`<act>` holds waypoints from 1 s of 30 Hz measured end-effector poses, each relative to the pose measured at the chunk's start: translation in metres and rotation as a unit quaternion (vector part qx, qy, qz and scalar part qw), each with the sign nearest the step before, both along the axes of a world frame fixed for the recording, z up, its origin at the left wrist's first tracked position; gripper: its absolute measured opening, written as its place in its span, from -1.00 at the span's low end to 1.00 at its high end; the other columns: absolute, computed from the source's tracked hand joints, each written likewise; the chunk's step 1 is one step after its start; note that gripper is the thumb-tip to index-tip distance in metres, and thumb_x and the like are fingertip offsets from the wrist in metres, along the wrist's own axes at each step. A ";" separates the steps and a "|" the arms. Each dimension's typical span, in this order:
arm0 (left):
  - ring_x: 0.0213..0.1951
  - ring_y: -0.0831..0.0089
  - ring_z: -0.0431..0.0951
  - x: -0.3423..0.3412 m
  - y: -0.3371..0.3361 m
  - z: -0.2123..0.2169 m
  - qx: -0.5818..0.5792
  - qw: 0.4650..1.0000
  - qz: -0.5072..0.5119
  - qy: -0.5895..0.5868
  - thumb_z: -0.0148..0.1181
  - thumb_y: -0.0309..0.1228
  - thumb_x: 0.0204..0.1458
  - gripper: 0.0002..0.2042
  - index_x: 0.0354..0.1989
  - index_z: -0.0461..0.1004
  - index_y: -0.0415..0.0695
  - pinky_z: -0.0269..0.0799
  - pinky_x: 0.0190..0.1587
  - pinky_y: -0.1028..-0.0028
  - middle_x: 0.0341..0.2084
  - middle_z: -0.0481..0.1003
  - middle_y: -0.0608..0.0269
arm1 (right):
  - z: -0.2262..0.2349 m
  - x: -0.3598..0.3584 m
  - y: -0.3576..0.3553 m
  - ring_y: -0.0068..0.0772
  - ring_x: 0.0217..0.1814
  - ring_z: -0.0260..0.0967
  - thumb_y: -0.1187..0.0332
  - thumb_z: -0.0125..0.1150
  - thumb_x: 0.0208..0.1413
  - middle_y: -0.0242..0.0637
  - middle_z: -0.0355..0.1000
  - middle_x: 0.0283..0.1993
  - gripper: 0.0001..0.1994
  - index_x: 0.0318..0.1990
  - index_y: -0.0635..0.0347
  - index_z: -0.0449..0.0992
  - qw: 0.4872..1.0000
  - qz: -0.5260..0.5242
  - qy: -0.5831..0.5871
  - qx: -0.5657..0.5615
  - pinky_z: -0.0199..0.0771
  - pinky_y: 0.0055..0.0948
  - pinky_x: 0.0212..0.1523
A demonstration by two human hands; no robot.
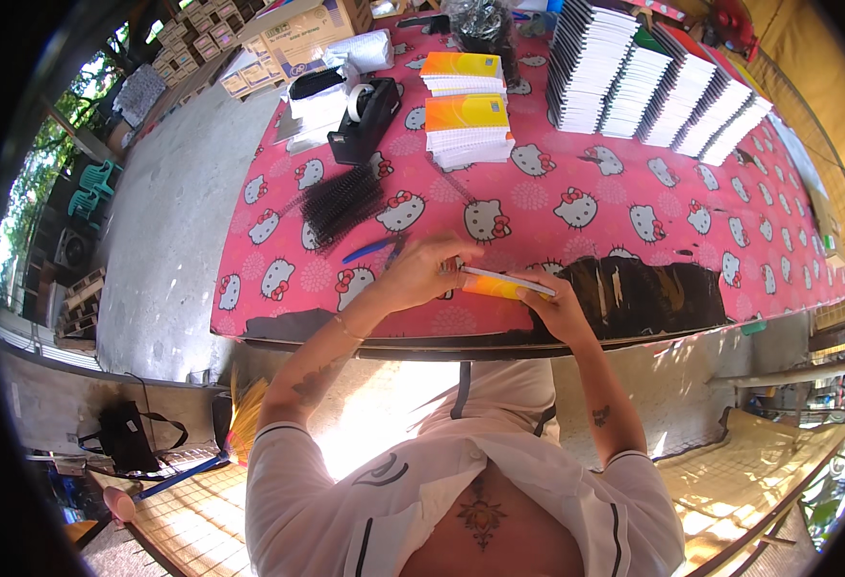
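A small notebook [495, 286] with a yellow-orange cover and white page edges is held just above the near edge of the table, tilted. My right hand [559, 306] grips its right end between thumb and fingers. At the notebook's left end, my left hand [432, 269] has its fingers pinched together; whether a thin coil is also between them is hidden. A slim blue item [369, 250] lies on the cloth beside my left hand, partly covered by it. Farther left is a pile of black spiral binding coils [340, 204].
Two stacks of yellow-orange notebooks [467, 130] stand ahead. Tall stacks of spiral-bound notebooks [591, 72] rise at the back right. A black tape dispenser [366, 123] sits behind the coils. The pink patterned tablecloth [576, 207] is torn near the front edge, exposing a dark surface [643, 296].
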State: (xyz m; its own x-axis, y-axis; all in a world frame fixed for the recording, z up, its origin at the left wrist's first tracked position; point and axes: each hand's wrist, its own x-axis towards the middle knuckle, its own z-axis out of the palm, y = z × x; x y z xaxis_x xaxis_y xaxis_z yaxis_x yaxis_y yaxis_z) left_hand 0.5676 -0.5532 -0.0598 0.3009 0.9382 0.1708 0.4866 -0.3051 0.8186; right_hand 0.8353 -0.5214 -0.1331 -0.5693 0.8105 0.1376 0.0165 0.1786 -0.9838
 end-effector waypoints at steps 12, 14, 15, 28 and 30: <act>-0.31 0.18 0.57 -0.002 -0.006 -0.007 0.143 0.984 0.012 0.107 0.25 -0.37 0.12 -0.82 -0.13 0.54 -0.12 0.47 -0.30 0.25 -0.30 0.49 0.13 | 0.007 -0.004 0.002 -0.67 -0.22 0.32 0.46 0.14 0.29 -0.34 0.56 -0.14 -0.71 0.13 0.29 0.53 1.000 -0.003 -0.019 0.005 0.39 -0.59 -0.15; -0.32 0.15 0.56 -0.003 -0.004 -0.012 0.165 0.979 0.006 0.120 0.26 -0.36 0.11 -0.83 -0.17 0.53 -0.12 0.47 -0.27 0.22 -0.29 0.49 0.15 | 0.006 -0.007 0.002 -0.64 -0.16 0.37 0.46 0.15 0.29 -0.29 0.58 -0.10 -0.71 0.13 0.30 0.54 0.999 -0.011 -0.012 0.041 0.42 -0.57 -0.08; -0.32 0.16 0.55 -0.002 -0.004 -0.010 0.201 0.971 0.018 0.130 0.26 -0.35 0.11 -0.84 -0.18 0.54 -0.11 0.45 -0.25 0.23 -0.28 0.49 0.18 | 0.007 -0.007 0.001 -0.63 -0.13 0.38 0.47 0.15 0.29 -0.28 0.58 -0.08 -0.71 0.12 0.31 0.53 0.999 -0.017 -0.014 0.031 0.42 -0.56 -0.05; -0.10 0.14 0.48 0.031 -0.040 -0.001 0.411 0.859 0.184 0.244 0.41 -0.33 -0.02 -0.64 -0.10 0.43 -0.10 0.37 -0.06 0.16 -0.14 0.45 0.12 | 0.012 -0.006 -0.001 -0.56 0.05 0.39 0.43 0.20 0.28 -0.28 0.52 0.03 -0.67 0.14 0.42 0.48 0.996 -0.032 0.068 -0.056 0.38 -0.51 0.12; -0.06 0.13 0.47 0.037 -0.060 -0.016 0.427 0.861 0.196 0.196 0.40 -0.39 -0.03 -0.67 -0.12 0.43 -0.11 0.36 -0.04 0.15 -0.12 0.44 0.10 | 0.009 -0.001 0.001 -0.55 0.05 0.39 0.43 0.22 0.27 -0.28 0.52 0.02 -0.67 0.13 0.41 0.49 0.992 -0.048 0.092 -0.078 0.38 -0.50 0.12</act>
State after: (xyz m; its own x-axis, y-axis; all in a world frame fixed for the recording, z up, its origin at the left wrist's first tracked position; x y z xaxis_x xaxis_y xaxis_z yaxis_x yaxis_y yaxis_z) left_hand 0.6050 -0.6128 -0.0757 0.1808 0.5639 0.8058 0.8773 -0.4628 0.1270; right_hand 0.8339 -0.5208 -0.1242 -0.4652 0.8794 0.1014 -0.1565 0.0311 -0.9872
